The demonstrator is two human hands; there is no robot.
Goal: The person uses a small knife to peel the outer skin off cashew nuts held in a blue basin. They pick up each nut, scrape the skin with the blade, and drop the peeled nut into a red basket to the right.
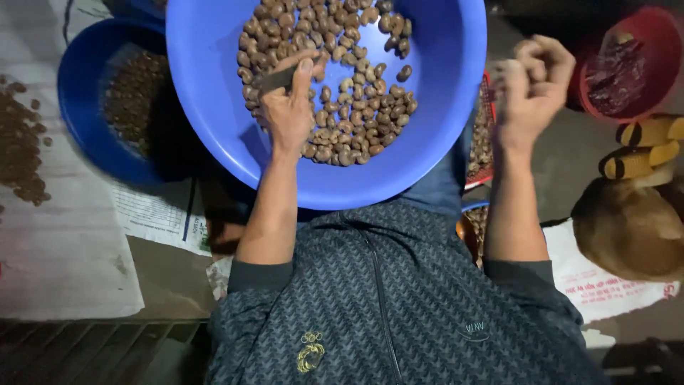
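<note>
Left hand (288,107) grips a knife (274,78) over the nuts (342,93); right (531,85), blurred, fist closed on what I cannot tell (the basin (214,107) tilts, so nuts might spill).

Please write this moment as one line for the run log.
left hand: holds small knife over nuts | right hand: closed, raised | blue basin: on lap

Bowl crowds your middle

Your nuts (342,100) fill the blue bowl's (214,107) far middle; its bare near wall leaves passing room.
</note>
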